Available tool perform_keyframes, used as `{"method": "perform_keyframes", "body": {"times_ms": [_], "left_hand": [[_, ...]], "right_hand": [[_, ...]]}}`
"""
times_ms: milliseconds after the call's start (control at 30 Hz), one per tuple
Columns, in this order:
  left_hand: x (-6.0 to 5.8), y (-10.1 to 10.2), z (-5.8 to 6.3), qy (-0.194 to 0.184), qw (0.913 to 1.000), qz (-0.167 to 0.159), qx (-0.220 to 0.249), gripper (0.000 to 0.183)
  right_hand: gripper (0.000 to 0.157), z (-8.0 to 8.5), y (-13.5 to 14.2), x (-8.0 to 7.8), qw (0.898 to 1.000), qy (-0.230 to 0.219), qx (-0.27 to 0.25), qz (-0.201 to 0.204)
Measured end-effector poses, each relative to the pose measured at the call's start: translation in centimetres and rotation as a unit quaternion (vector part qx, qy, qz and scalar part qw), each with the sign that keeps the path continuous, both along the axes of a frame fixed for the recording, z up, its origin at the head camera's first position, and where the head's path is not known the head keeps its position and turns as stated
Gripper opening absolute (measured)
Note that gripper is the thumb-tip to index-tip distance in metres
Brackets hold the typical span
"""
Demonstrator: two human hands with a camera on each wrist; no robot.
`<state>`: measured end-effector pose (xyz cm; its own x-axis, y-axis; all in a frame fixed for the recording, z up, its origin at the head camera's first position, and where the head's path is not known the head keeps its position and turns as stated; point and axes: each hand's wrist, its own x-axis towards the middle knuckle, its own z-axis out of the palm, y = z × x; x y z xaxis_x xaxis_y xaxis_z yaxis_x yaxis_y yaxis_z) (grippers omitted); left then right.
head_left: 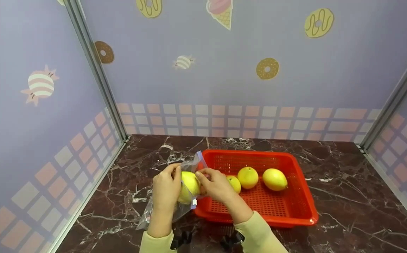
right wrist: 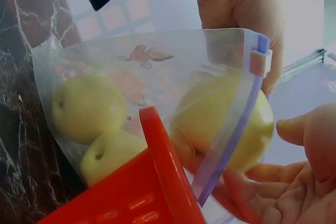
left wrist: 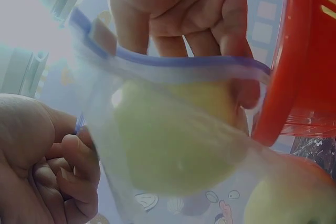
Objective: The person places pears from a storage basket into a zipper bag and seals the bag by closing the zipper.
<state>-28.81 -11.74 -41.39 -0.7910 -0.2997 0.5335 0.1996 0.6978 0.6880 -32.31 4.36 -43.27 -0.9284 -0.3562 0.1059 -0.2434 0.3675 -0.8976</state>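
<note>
A clear zip bag [right wrist: 149, 77] is held at its left lip by the closed pinch of the left hand [head_left: 166, 188]. In its mouth, just left of the red basket [head_left: 277, 220], a yellow fruit [head_left: 189, 184] is partly enclosed. The right lip and fruit are met by the parted fingers of the right hand [head_left: 219, 186]; whether either is pinched by that grip cannot be told. In the right wrist view two lower fruits [right wrist: 89, 108] are revealed inside the bag; by the head view, three basket fruits [head_left: 248, 177] are shown.
</note>
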Motion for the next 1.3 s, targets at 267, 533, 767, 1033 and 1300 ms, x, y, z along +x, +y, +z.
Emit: {"method": "perform_keyframes", "body": {"times_ms": [267, 533, 767, 1033, 1300], "left_hand": [[-0.2, 0.0, -0.2, -0.008, 0.9999, -0.007, -0.009, 0.017], [-0.2, 0.0, -0.2, -0.013, 0.9998, -0.006, -0.013, 0.017], [-0.2, 0.0, -0.3, -0.004, 0.9999, -0.006, -0.013, 0.016], [-0.3, -0.1, -0.3, -0.006, 0.9998, -0.009, -0.015, 0.016], [-0.2, -0.2, -0.2, -0.015, 0.9998, -0.007, -0.013, 0.016]], "right_hand": [[0.035, 0.2, 0.1, -0.1, 0.998, -0.010, -0.069, 0.007], [0.015, 0.0, 0.8, -0.5, 0.996, 0.054, -0.034, -0.060], [0.014, 0.1, 1.2, -0.5, 0.996, 0.059, -0.007, -0.066], [0.013, 0.6, 1.7, -0.6, 0.996, 0.053, 0.010, -0.073], [0.012, 1.6, 2.5, -0.4, 0.996, 0.054, 0.008, -0.074]]}}
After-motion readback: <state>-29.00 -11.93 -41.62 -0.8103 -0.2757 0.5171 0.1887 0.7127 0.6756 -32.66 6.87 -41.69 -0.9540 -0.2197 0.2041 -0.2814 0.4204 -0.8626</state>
